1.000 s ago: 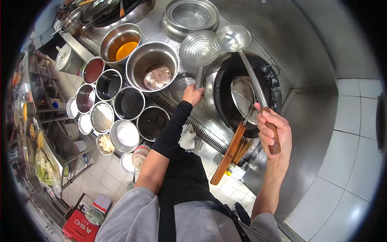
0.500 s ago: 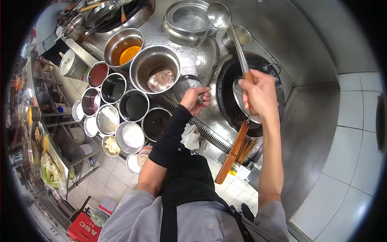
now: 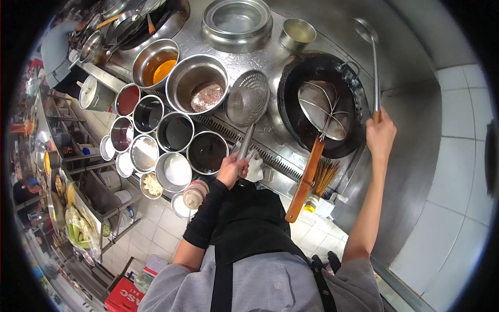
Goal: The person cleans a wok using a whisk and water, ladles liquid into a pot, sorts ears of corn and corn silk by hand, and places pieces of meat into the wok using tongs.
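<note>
My left hand (image 3: 233, 170) is closed around the metal handle of a perforated skimmer (image 3: 248, 98), whose round bowl is raised beside the large steel pot. In my right hand (image 3: 381, 134) is the wooden grip of a long steel ladle (image 3: 376, 67), its bowl held high near the right wall panel. Between my hands sits a black wok (image 3: 291, 93) on the stove. A wire-ribbed strainer (image 3: 314, 112) rests across the wok, with its wooden handle sticking out over the front edge toward me.
Several pots of sauces and seasonings cluster at left, including a dark sauce pot (image 3: 207, 153). A large steel pot (image 3: 182, 83) holds a brownish-white mixture. Behind stand a lidded steel vessel (image 3: 236, 39) and a small pot (image 3: 298, 34). A bamboo brush (image 3: 326, 174) stands before the wok.
My right hand has swung the ladle from above the wok out to the right. My left hand has drawn back toward me and left, with the skimmer in it.
</note>
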Motion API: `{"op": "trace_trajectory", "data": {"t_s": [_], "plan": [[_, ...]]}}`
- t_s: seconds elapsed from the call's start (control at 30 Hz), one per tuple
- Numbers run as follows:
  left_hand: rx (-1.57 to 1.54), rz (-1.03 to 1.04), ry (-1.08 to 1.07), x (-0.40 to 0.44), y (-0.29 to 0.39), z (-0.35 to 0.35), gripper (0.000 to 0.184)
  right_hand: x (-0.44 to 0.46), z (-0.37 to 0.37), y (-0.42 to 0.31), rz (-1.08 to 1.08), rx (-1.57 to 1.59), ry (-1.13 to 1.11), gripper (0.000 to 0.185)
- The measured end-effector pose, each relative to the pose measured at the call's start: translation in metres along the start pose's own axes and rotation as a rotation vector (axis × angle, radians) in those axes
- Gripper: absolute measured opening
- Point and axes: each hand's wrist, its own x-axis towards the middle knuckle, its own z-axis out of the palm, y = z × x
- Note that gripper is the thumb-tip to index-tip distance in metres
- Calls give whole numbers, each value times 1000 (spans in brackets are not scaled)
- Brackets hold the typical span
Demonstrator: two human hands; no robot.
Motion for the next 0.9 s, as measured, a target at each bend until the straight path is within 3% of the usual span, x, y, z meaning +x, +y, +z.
{"op": "trace_trajectory", "data": {"t_s": [0.07, 0.17, 0.3, 0.33, 0.4, 0.47, 0.53, 0.63, 0.67, 0.73, 0.8, 0.9], "plan": [[468, -3, 127, 11, -47, -23, 31, -27, -12, 41, 90, 26, 14, 36], [1078, 169, 387, -2, -79, -24, 53, -76, -31, 78, 323, 71, -20, 42], [1110, 145, 479, -8, -101, -26, 57, -164, -16, 143, 386, 206, 119, 45], [1173, 244, 466, -1, -117, -40, 66, -188, -7, 154, 414, 222, 122, 46], [1283, 151, 434, -13, -100, -27, 77, -241, 1, 173, 488, 224, 151, 48], [1474, 207, 484, -37, -92, -8, 85, -287, 2, 167, 705, 339, 99, 49], [1731, 391, 438, -60, -89, -10, 75, -347, 21, 180, 705, 344, 127, 49], [1787, 83, 188, -109, -29, 38, 59, -410, 24, 162, 726, 344, 91, 46], [1820, 75, 152, -129, -3, 68, 47, -430, 32, 161, 712, 348, 96, 44], [1844, 76, -29, -162, 40, 113, 43, -467, 57, 165, 653, 228, 49, 45], [1745, 470, -197, -191, 60, 151, 40, -503, 109, 178, 467, -65, 135, 51], [1709, 622, -575, -240, 82, 232, 30, -527, 154, 184, 627, -79, -72, 65]]}}
